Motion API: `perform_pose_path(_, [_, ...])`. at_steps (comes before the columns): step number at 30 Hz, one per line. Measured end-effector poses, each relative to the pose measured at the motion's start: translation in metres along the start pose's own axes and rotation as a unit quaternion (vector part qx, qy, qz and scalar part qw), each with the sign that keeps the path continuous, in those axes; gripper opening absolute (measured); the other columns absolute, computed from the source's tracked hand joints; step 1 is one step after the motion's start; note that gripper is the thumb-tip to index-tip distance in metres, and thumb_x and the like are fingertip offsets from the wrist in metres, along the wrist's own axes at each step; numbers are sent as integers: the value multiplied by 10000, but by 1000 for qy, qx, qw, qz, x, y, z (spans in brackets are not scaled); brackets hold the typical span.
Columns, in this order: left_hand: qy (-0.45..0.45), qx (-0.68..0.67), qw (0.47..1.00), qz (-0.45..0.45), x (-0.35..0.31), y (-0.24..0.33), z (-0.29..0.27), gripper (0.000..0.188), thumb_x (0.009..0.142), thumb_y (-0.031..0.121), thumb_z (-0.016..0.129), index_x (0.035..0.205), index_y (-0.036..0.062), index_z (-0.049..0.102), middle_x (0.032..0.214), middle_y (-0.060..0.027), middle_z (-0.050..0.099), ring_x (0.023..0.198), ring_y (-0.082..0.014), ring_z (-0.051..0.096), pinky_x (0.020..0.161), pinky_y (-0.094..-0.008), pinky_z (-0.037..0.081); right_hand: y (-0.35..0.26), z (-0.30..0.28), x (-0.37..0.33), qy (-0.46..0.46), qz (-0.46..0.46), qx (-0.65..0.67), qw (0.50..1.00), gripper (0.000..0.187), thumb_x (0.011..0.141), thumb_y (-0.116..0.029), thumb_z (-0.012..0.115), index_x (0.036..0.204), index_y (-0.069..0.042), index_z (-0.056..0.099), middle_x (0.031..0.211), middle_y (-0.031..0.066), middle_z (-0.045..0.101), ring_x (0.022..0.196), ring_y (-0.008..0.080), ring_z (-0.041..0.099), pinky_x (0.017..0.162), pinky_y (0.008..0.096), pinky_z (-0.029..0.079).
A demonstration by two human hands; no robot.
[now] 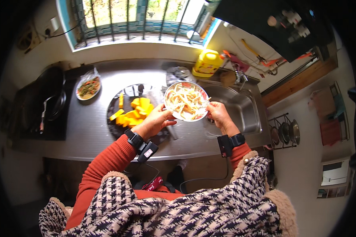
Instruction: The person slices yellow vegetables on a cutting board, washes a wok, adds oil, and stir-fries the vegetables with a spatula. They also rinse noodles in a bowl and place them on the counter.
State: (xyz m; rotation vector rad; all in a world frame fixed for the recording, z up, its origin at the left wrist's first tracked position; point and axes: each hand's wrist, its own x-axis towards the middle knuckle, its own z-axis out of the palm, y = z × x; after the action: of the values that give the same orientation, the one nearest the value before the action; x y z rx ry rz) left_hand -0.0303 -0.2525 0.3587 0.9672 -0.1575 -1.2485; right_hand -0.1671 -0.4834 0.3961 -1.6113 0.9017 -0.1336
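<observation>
Pinching the rim from opposite sides, the left hand (pixel 156 118) and right hand (pixel 220 114) are clamped on a patterned bowl (pixel 203 94), held at the centre of the frame above the counter. Pale cut strips (pixel 186 101) heap up nearly to its edge, and one pokes out beside the right fingers. A tilt, or one side slipping, could spill them, since the hold looks confined to the sides; whether any fingers support the base is hidden. Strips lost rightward would likely land in the steel sink (pixel 250 108).

Left of the bowl, a dark round board (pixel 113 106) carries orange-yellow pumpkin pieces (pixel 141 106); the left forearm reaches across its lower edge, so a low sleeve might brush them. A black cable (pixel 205 179) hangs from the right wrist and could snag on the counter edge (pixel 190 157). A yellow jug (pixel 208 63) and the tap (pixel 241 78) stand beyond the bowl, limiting room toward the upper right. Farther off, a dish of mixed food (pixel 84 98) sits upper left, near a dark pan (pixel 59 106).
</observation>
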Motion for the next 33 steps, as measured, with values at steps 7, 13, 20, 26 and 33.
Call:
perform_pose_path(7, [78, -67, 995, 8, 71, -125, 72, 380, 880, 23, 533, 1243, 42, 422, 1175, -124, 589, 1015, -232, 639, 832, -382, 563, 89, -109, 20, -43, -25, -24, 998, 206, 935, -197, 558, 870, -14, 628, 706, 19, 620, 580, 79, 550, 508, 236, 435])
perform_pose_path(13, [145, -39, 988, -22, 126, -160, 98, 301, 881, 38, 504, 1174, 35, 434, 1026, -130, 625, 883, -249, 666, 756, -385, 586, 75, -182, 126, 187, -209, -271, 921, 319, 970, -324, 488, 859, -33, 558, 733, 151, 650, 605, 300, 629, 581, 419, 491])
perform_pose_path(20, [166, -16, 986, -8, 208, -168, 100, 254, 921, 63, 461, 1172, 25, 439, 1105, -149, 602, 943, -271, 656, 818, -406, 568, 69, -172, 202, 119, -273, -401, 866, 292, 966, -299, 454, 961, -24, 548, 867, 283, 631, 846, 476, 600, 734, 551, 468])
perform_pose_path(26, [160, -5, 987, -13, 257, -165, 100, 276, 921, 71, 480, 1194, 45, 454, 1103, -145, 620, 920, -257, 668, 779, -369, 572, 79, -186, 216, 75, -290, -370, 879, 210, 972, -226, 433, 959, -41, 533, 860, 240, 642, 831, 435, 617, 703, 528, 472])
perform_pose_path(33, [163, -16, 986, -13, 280, -148, 108, 320, 897, 35, 506, 1212, 43, 449, 1072, -135, 632, 888, -249, 674, 818, -386, 564, 89, -192, 233, 42, -291, -194, 936, 189, 960, -224, 506, 994, -44, 550, 720, 120, 625, 675, 306, 617, 629, 398, 491])
